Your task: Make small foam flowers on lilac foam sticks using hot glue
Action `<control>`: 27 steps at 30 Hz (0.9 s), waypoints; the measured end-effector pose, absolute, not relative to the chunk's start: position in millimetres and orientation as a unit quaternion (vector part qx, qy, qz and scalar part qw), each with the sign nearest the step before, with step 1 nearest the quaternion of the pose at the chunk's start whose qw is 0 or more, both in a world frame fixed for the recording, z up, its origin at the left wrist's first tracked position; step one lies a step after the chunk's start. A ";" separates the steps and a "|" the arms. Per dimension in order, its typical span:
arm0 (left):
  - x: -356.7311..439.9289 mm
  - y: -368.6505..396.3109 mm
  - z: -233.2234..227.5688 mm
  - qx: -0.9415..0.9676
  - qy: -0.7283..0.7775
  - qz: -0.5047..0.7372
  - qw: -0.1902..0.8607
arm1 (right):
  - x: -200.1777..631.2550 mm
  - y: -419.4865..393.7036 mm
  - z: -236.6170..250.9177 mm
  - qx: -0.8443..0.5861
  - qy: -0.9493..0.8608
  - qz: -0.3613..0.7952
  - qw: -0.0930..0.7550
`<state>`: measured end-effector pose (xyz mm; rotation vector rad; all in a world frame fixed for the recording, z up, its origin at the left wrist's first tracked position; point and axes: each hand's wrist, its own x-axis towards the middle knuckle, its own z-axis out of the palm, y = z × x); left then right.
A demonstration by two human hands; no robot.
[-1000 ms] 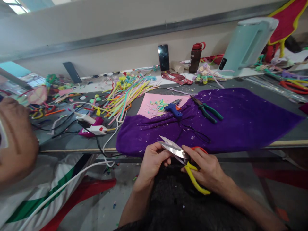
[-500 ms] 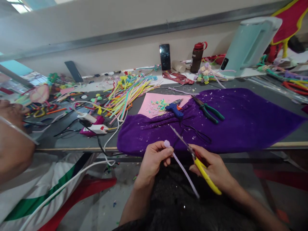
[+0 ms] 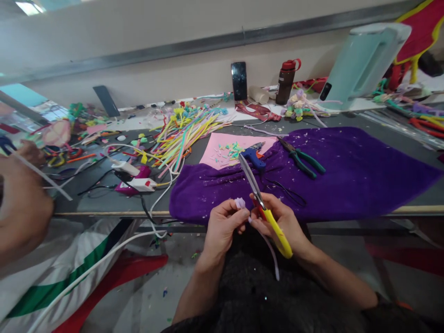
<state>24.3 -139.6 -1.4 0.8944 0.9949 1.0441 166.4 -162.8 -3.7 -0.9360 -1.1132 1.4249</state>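
The left hand (image 3: 222, 229) is pinched narrow, its grip holding the curled top of a lilac fuzzy stem (image 3: 276, 266) between thumb and forefinger, just in front of the near edge of the surface (image 3: 86, 203). The rest of the stem runs out past the fingers, passes by the right hand (image 3: 289, 222), and hangs down in a slight curve before the dark clothing of the person's lap. The right hand's grip is closed round the scissors (image 3: 249, 177), which have one yellow handle and a red part showing between the fingers; the blades lie together or nearly so, pointing up and away toward the glue gun. The right fingertips sit just beside the left ones, at the stem; whether they pinch it too, I cannot tell. Beyond the hands, a purple cloth (image 3: 354, 171) covers part of the surface, flecked with pale scraps. On it lie pliers (image 3: 301, 159) with green handles, and a black cord (image 3: 286, 192) loops nearer the edge. At the cloth's far side is a pink sheet (image 3: 213, 145) with small green, yellow and pink clippings (image 3: 231, 151); the blue glue gun (image 3: 255, 158) lies beside them. To the left is a heap of coloured fuzzy stems (image 3: 183, 143), with white plugs (image 3: 142, 185) nearer. A phone (image 3: 239, 81), a brown bottle (image 3: 285, 82) and a mint-green kettle (image 3: 359, 69) stand along the back. At far left, another person's hand (image 3: 22, 185) shows, blurred.
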 end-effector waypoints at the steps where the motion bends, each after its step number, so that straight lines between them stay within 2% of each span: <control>1: 23.9 -139.5 -1.9 0.396 0.437 0.464 0.660 | 166.4 -161.8 -4.1 -0.387 -0.461 0.603 0.523; 9: 25.2 -137.3 -2.0 0.382 0.404 0.433 0.709 | 170.5 -158.6 -2.4 -0.370 -0.431 0.669 0.479; 14: 24.0 -137.1 -2.6 0.382 0.410 0.440 0.701 | 171.4 -159.5 -4.0 -0.380 -0.457 0.643 0.484; 19: 20.4 -138.2 0.4 0.385 0.433 0.477 0.661 | 193.3 -179.5 0.2 -0.410 -0.566 0.554 0.453; 27: 22.6 -143.4 -3.0 0.405 0.405 0.501 0.649 | 202.2 -201.1 -3.6 -0.510 -0.749 0.258 0.336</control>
